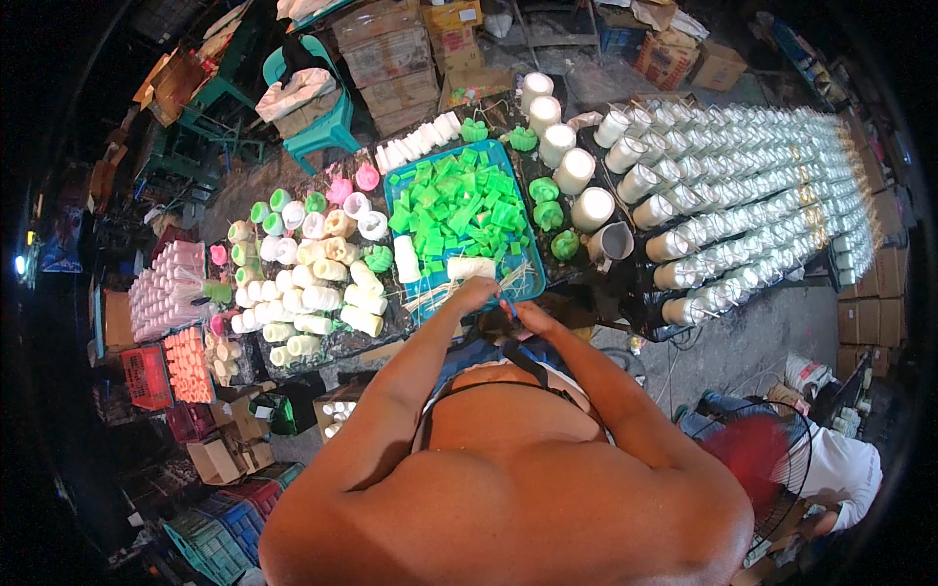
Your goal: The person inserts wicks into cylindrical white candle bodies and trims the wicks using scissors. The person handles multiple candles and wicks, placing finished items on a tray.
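Observation:
My left hand (476, 293) is closed at the near edge of a blue tray (535, 275); what its fingers grip is too small to make out. Just beyond its fingers lies a white cylindrical candle (471, 268). Close beside it, my right hand (531, 315) is closed on a small blue tool (509, 308), its kind unclear. Thin pale wicks (430, 300) are strewn along the tray's near side. Green wax chunks (454, 205) heap over the rest of the tray, and another white candle (406, 259) stands at its left.
Cream candles (318, 298) crowd the table's left. Tall white pillar candles (593, 209) and a metal pitcher (612, 244) stand right of the tray, before rows of filled cylinders (723, 166). Behind is a teal chair (327, 127). At lower right are a fan (757, 459) and another person (831, 464).

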A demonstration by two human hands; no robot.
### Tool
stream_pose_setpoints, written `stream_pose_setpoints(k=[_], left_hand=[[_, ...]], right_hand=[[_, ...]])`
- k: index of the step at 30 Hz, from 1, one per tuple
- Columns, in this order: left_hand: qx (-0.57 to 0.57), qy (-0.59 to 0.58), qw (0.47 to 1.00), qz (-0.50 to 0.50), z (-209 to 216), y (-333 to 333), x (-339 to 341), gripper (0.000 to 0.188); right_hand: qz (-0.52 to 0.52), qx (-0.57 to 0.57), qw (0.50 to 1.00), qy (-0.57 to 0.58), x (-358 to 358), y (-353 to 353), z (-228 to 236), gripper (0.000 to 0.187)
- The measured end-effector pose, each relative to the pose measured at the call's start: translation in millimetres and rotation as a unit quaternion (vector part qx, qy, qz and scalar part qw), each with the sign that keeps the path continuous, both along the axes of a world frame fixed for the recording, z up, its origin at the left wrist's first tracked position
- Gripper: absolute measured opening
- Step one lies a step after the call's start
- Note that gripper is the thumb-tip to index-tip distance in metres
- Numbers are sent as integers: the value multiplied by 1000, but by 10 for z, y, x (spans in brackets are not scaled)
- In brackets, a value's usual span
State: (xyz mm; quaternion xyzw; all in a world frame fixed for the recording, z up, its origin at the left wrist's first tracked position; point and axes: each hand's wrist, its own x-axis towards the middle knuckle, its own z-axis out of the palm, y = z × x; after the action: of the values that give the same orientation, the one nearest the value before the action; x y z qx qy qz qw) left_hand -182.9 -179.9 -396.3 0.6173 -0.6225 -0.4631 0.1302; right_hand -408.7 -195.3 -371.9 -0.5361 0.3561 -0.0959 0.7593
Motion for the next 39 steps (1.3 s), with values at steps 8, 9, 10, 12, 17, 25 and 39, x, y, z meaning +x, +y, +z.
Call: stream_pose_setpoints(k=[8, 9, 10, 12, 17, 25, 39], left_hand=[[-4, 23, 1000, 1, 133, -41, 17, 33], [20, 31, 999, 11, 191, -64, -11, 32], [43, 39, 998, 20, 257, -97, -48, 32], [61, 47, 997, 28, 339, -137, -86, 31], [72, 40, 996, 31, 190, -29, 5, 33], [55, 23, 998, -23, 341, -84, -7, 34], [80, 101, 992, -5, 166, -117, 150, 24]], right_hand=[[7, 40, 999, 34, 16, -25, 30, 53], [6, 38, 999, 18, -8, -26, -66, 53], [5, 42, 999, 23, -43, -21, -184, 54], [9, 48, 998, 30, -77, -8, -359, 58], [0, 97, 991, 92, 13, -11, 292, 55], [14, 58, 998, 38, -6, -11, 6, 61], [3, 33, 999, 11, 36, 49, -23, 50]])
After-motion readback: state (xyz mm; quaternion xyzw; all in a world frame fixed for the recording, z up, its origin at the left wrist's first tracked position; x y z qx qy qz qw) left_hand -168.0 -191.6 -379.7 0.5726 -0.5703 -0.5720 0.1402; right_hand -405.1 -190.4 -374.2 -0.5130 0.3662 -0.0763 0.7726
